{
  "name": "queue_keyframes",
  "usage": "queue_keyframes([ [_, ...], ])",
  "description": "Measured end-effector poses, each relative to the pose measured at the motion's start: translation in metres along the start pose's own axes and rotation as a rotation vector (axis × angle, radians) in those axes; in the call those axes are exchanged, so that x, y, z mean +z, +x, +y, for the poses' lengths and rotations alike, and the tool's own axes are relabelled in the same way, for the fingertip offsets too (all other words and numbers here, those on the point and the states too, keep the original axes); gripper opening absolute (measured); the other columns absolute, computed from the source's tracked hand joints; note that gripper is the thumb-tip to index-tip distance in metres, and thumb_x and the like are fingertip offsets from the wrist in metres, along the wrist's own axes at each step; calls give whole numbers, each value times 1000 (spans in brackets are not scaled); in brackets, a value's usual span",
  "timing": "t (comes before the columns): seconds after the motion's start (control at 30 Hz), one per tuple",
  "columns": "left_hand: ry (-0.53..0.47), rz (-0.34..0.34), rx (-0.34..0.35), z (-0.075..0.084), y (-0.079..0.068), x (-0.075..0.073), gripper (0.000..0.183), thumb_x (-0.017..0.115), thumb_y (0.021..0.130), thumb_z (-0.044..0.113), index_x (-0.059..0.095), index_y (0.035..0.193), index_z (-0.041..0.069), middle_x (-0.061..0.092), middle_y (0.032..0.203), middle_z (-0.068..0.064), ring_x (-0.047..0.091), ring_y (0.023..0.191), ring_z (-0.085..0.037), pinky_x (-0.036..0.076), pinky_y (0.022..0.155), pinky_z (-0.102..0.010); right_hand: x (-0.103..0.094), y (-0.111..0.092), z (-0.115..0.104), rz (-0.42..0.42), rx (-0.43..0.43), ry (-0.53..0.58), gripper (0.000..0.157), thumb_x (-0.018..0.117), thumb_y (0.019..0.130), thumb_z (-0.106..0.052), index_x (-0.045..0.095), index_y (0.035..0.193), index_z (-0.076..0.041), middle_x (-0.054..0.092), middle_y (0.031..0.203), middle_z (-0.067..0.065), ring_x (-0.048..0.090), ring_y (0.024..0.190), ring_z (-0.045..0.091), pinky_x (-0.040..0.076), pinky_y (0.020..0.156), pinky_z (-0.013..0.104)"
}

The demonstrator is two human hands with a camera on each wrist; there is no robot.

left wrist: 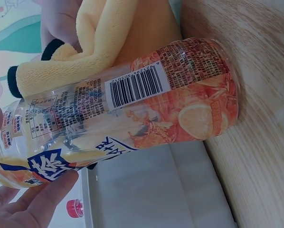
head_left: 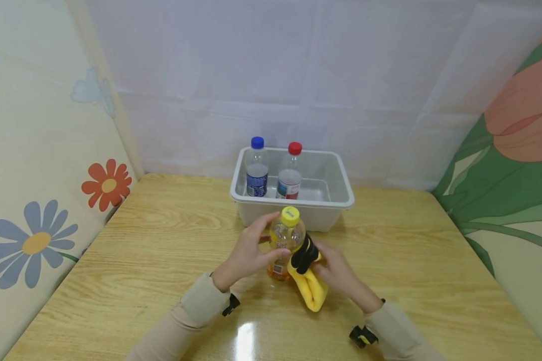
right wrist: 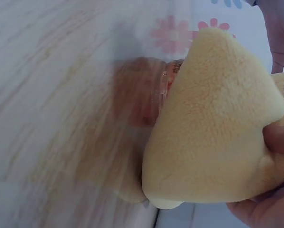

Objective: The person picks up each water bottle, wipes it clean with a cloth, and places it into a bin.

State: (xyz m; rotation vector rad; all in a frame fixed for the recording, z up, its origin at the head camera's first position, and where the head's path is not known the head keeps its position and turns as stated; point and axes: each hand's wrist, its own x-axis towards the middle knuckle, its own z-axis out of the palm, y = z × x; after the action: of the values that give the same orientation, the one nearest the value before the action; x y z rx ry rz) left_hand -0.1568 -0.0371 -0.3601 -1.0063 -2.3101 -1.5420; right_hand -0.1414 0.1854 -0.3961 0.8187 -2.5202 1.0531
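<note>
Between your two hands, an orange-printed bottle (head_left: 286, 235) with a yellow cap (head_left: 290, 216) stands upright, base at the surface (head_left: 176, 225). Your left hand (head_left: 251, 251) holds it high up, thumb on the side nearer you, fingers round the far side. The left wrist view gives you a barcode (left wrist: 137, 85) and a fruit print running down toward the base. Your right hand (head_left: 336, 268) pinches a folded yellow plush cloth (head_left: 310, 287) with black parts, thumb on one side and fingers on the other; the cloth lies against the side of the bottle nearer that hand, its loose end hanging toward you. Just beyond both hands sits a pale grey bin (head_left: 262, 211), directly past the bottle. Inside it, you have two more bottles, both upright: a blue-capped bottle (head_left: 257, 173) farther to the left-hand side, and a red-capped bottle (head_left: 289, 178) almost straight beyond the yellow cap. Light sleeves (head_left: 205, 299) cover your forearms behind the hands. Well out past your left hand, a red flower (head_left: 108, 185) and a blue flower (head_left: 37, 243) are printed on the side hanging.
</note>
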Motion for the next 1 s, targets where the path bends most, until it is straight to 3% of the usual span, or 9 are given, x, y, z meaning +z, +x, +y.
queue_keyframes([
  [0.53,1,13,10,-1,-1,1,72,76,73,12,38,131,-3,48,126,-17,52,109,-30,53,77,-26,6,-1,-1,-129,50,-127,38,62,66,14,63,103,5,65,97,17,61,90,31,52,80,44],
  [0.83,-4,29,42,-3,0,1,71,77,72,15,39,131,1,46,123,-13,51,107,-28,53,77,-25,-1,-3,0,-111,70,-77,51,64,64,16,59,114,5,63,107,20,60,97,34,49,84,47],
  [1.0,-19,13,24,-3,0,0,71,76,73,16,39,133,3,46,122,-13,51,108,-28,53,79,-27,-10,-5,2,-75,69,-39,52,62,62,17,57,113,8,62,107,22,59,97,36,48,85,49],
])
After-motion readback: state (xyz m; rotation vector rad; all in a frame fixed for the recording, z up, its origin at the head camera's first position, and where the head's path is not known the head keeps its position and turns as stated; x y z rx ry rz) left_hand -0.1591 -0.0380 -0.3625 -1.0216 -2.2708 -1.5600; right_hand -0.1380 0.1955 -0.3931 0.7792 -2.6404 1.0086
